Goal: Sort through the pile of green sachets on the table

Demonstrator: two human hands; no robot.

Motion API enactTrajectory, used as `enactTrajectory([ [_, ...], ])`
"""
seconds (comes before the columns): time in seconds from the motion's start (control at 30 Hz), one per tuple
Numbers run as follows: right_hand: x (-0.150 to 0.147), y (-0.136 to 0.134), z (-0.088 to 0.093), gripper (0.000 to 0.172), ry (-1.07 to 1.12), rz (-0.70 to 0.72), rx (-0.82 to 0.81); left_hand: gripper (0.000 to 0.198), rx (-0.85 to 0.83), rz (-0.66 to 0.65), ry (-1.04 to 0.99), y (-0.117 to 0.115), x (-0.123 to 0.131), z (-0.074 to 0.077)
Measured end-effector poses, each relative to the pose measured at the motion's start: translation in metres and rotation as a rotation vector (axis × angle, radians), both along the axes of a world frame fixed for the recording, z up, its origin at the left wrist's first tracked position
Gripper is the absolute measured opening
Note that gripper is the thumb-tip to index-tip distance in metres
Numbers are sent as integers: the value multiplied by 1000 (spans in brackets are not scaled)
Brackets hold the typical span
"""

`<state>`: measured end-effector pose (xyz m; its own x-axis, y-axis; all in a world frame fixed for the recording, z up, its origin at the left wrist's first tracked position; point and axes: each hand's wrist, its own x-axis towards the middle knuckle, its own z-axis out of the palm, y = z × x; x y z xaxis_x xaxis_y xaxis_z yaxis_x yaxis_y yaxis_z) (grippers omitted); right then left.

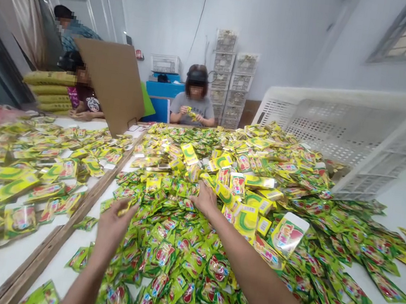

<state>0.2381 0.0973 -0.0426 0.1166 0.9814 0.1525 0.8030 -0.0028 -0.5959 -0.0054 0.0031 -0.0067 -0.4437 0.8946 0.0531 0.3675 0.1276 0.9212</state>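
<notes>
My left hand point(118, 215) is over the left edge of a heap of small green sachets point(163, 254). Its fingers are loosely bent, with a gap to the thumb, and I make out nothing held there. Farther forward, my right hand point(204, 199) reaches into the heap where sachets meet yellow cartons point(244, 220). Its fingers are curled and partly hidden among the packs, so what they grip is unclear. A carton with its white flap up point(289, 234) lies right of my right forearm.
A wooden strip point(78, 215) divides the table; more yellow cartons point(14, 189) lie left of it. A white plastic crate point(372, 144) lies tipped at the right, cartons by its mouth. A brown board point(111, 82) stands at the back. A co-worker point(194, 103) sits opposite; other people are at left.
</notes>
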Motion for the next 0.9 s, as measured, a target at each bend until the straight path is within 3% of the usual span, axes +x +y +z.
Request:
enactTrajectory([
  [0.1,0,15,-12,25,21,21,-22,45,-70,-123,-131,-9,23,-35],
  [0.2,9,9,-21,11,75,81,-46,39,-63,-222,-193,-11,32,-52],
  [0.33,20,-19,-25,5,148,185,-57,34,-84,-270,-153,-10,43,-53],
  [0.47,19,-36,-21,11,159,234,-42,27,-80,-291,45,-13,56,-53],
  [0.6,15,-8,-13,24,84,94,15,24,-86,-379,142,-9,59,-55],
  [0.73,4,26,-11,42,66,45,-17,27,-84,-306,242,5,47,-47],
  [0.9,-2,14,-18,34,91,102,-3,27,-121,-304,276,9,36,-50],
])
